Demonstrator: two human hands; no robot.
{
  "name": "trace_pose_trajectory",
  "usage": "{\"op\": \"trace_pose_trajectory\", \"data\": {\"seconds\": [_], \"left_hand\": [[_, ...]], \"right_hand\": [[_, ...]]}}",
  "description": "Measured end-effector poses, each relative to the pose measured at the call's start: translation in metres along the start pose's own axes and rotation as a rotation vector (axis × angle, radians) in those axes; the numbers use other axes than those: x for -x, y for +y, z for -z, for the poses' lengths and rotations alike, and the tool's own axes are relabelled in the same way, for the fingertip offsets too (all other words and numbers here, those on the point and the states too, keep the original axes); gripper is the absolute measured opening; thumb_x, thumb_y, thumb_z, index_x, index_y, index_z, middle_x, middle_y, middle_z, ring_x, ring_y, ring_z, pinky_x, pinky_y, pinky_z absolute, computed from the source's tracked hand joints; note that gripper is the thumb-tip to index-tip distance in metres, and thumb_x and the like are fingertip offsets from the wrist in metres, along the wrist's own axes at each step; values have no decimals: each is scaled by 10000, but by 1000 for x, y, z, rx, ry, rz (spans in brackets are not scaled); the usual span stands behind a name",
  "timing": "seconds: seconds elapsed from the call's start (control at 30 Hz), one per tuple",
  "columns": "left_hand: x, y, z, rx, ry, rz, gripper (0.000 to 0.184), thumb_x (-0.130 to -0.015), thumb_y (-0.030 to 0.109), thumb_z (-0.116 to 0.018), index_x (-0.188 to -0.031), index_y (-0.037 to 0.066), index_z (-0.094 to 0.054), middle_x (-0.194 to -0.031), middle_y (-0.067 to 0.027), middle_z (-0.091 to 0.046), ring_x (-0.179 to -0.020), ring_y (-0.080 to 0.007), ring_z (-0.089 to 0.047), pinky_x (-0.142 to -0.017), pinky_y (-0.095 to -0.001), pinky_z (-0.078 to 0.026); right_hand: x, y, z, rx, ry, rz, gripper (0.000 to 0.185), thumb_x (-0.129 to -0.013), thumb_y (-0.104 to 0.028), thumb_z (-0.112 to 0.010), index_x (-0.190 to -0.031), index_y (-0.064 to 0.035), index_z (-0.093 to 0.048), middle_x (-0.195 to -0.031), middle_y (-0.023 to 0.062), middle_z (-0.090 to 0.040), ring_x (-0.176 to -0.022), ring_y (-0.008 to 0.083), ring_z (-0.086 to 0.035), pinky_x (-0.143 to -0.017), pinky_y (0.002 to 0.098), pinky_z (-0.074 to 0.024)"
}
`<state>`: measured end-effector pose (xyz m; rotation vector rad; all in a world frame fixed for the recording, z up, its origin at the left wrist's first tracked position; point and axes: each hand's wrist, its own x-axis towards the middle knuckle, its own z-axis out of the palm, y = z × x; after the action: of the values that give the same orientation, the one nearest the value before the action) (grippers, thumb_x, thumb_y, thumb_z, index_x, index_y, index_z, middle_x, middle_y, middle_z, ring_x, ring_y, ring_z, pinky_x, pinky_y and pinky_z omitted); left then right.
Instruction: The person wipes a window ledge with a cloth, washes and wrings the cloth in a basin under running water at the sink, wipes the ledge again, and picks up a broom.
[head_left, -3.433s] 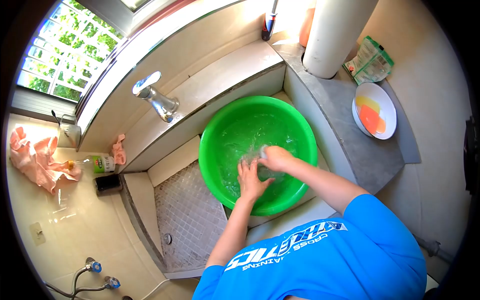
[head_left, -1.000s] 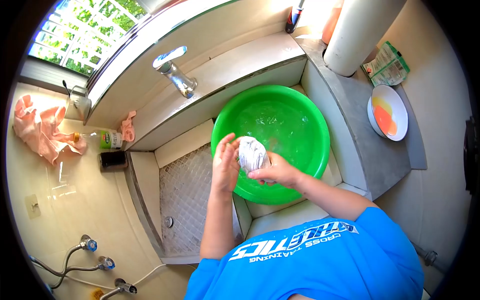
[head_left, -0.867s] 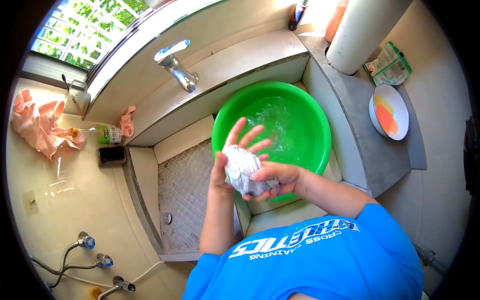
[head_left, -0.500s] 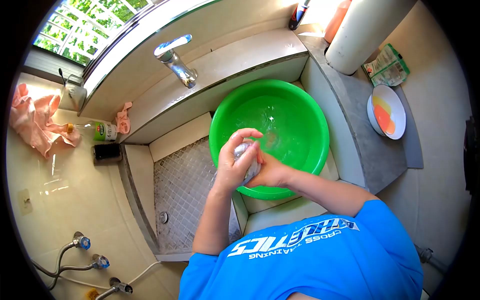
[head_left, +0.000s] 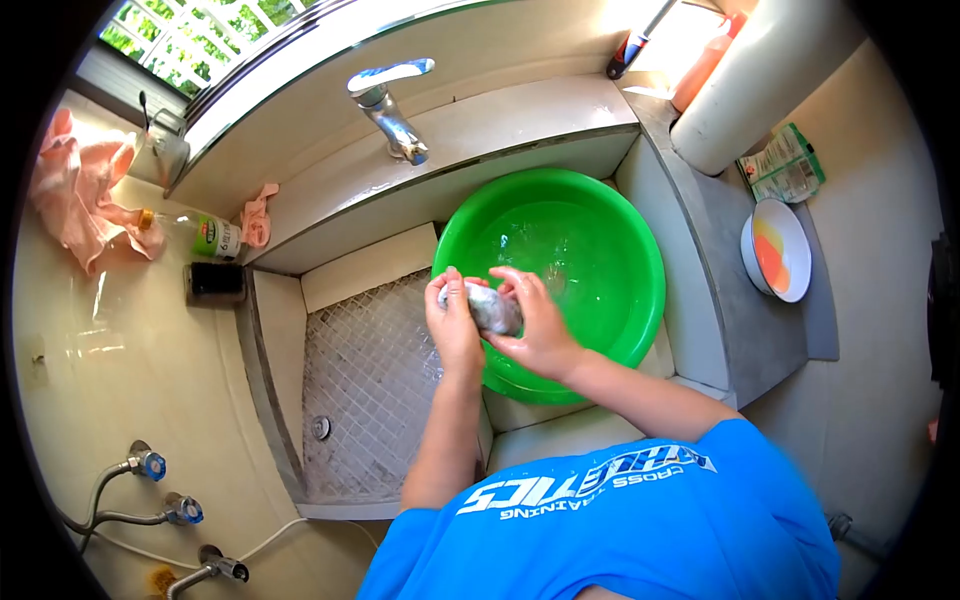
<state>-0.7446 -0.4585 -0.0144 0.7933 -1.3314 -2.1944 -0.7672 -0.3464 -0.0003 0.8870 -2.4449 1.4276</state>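
My left hand (head_left: 455, 328) and my right hand (head_left: 541, 328) hold a wet, crumpled grey-white wad (head_left: 493, 310) between them. It looks like bunched cloth, but its exact kind does not show. Fingers and thumbs curl around its two ends, leaving the middle exposed. Both hands are above the left front part of a green plastic basin (head_left: 650, 290), which has water in it. Something pale and blurred lies in the water, too unclear to name.
A chrome faucet (head_left: 395, 125) rises behind the basin. Left are a tiled sink floor (head_left: 365, 385), a bottle (head_left: 205, 233), a dark sponge (head_left: 214, 283) and a pink cloth (head_left: 85, 205). A white bowl (head_left: 795, 250) and a green packet (head_left: 788, 168) are on the right ledge.
My hands have loosened from a tight clasp and moved apart slightly, so more of the wad shows between them. The camera view has shifted a little.
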Motion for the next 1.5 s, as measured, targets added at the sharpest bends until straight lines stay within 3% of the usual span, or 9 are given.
{"op": "trace_pose_trajectory", "data": {"seconds": [0.33, 0.57, 0.63, 0.9, 1.0, 1.07, 1.2, 1.33, 1.5], "left_hand": [[-4, 68, 16, 48, -394, 256, 402, -740, 35, -714, -1060, 26, -471, -950, -74, -586, -816, -140, -594, -748, -285, -506], [-154, 159, 26, -934, 187, -1164, 349, -748, -26, -628, -1048, 31, -458, -1021, -112, -561, -851, -191, -583, -747, -302, -488], [-219, 124, 51, -1193, 71, -693, 363, -695, -45, -564, -1030, 84, -514, -958, -165, -586, -948, -315, -569, -786, -395, -460], [-146, 46, -34, -1577, 227, -1067, 275, -647, -24, -612, -884, 115, -601, -962, -90, -604, -1043, -389, -472, -826, -451, -432], [-127, 49, -53, -1243, -262, -783, 319, -589, -52, -619, -882, 63, -565, -1077, -115, -539, -1046, -348, -433, -929, -433, -346], [-132, 21, -73, -1074, -288, -1072, 362, -610, -56, -617, -938, 81, -550, -1129, -100, -511, -1055, -347, -424, -928, -427, -349], [-184, -11, -119, -1213, 31, -1261, 427, -645, -41, -627, -1032, 100, -514, -1099, -105, -502, -1068, -359, -423, -926, -435, -363], [-185, -17, -188, -1416, 74, -868, 357, -714, 13, -582, -1061, 60, -512, -1178, -123, -447, -1156, -387, -353, -922, -519, -359], [-144, -93, -257, -1096, -460, -1280, 368, -709, 7, -520, -1068, 87, -513, -1178, -149, -465, -1188, -431, -343, -1012, -548, -249]], "right_hand": [[-18, 25, 11, -1377, -274, -1225, 274, -924, -291, -499, -942, -31, -583, -755, 31, -611, -629, 121, -589, -586, 242, -489], [-10, 63, 36, -919, -254, -1079, 157, -916, -242, -519, -871, -98, -562, -669, -14, -546, -533, 57, -513, -432, 174, -380], [-3, 56, 26, -886, -331, -1085, 146, -909, -236, -530, -864, -102, -565, -671, -20, -547, -529, 55, -506, -436, 172, -380], [22, 61, 2, -893, -439, -1198, 132, -891, -229, -557, -844, -108, -578, -675, -33, -553, -525, 48, -495, -451, 173, -388], [20, 64, 4, -863, -439, -1215, 105, -892, -193, -560, -835, -105, -558, -645, -33, -542, -516, 46, -491, -445, 170, -389], [20, 65, 4, -848, -421, -1214, 109, -894, -196, -555, -840, -101, -559, -643, -30, -543, -522, 46, -493, -448, 172, -389], [24, 68, 24, -824, -417, -1113, 126, -894, -210, -555, -836, -99, -561, -651, -27, -544, -529, 46, -494, -454, 173, -389], [31, 82, 40, -868, -380, -1162, 143, -882, -235, -566, -848, -96, -567, -699, -18, -558, -568, 59, -509, -480, 191, -397], [27, 91, 38, -960, -279, -1169, 146, -874, -236, -572, -845, -93, -571, -697, -22, -557, -572, 63, -513, -499, 196, -403]]}}
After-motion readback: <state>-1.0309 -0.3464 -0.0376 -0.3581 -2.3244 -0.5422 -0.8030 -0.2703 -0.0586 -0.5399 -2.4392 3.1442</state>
